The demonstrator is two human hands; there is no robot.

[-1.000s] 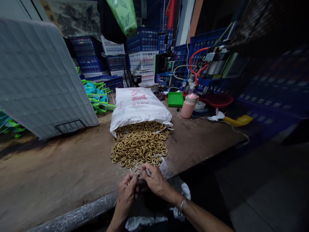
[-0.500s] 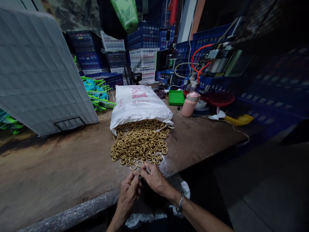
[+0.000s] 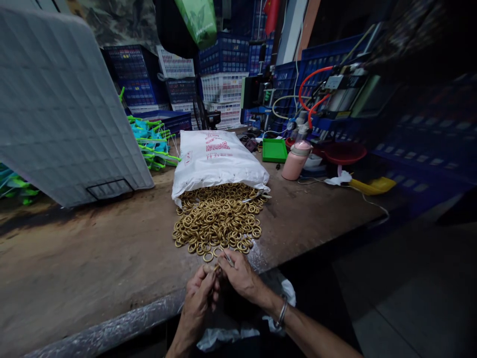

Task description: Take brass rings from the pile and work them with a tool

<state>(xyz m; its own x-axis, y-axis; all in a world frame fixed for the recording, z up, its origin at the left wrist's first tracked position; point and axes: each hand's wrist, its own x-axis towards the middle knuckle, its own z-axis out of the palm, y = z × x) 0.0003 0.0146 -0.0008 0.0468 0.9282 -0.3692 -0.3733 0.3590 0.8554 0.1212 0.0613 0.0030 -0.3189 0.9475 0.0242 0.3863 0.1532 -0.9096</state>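
At the table's front edge my left hand (image 3: 199, 293) is closed, its thumb and fingertips pinching what looks like a gold-coloured metal ring (image 3: 216, 267), mostly covered by the fingers. Close against it, my right hand (image 3: 241, 279) is closed around a slim metal tool (image 3: 228, 258); only a short piece shows, so its kind is unclear. Just beyond the fingertips lies a heap of gold-coloured rings (image 3: 216, 221). They spill from the open mouth of a white woven sack (image 3: 223, 161) with red print, lying on its side.
A pale ribbed panel (image 3: 74, 109) stands on the left of the wooden table (image 3: 122, 248), with green and blue items (image 3: 156, 144) behind it. To the right are a green tray (image 3: 275, 150), a pink bottle (image 3: 296, 161) and a yellow scoop (image 3: 374, 185). Crates (image 3: 223, 88) are stacked behind.
The gold ring shows a little more between my left fingertips. Both hands stay close together in nearly the same place; the whole view has shifted slightly.
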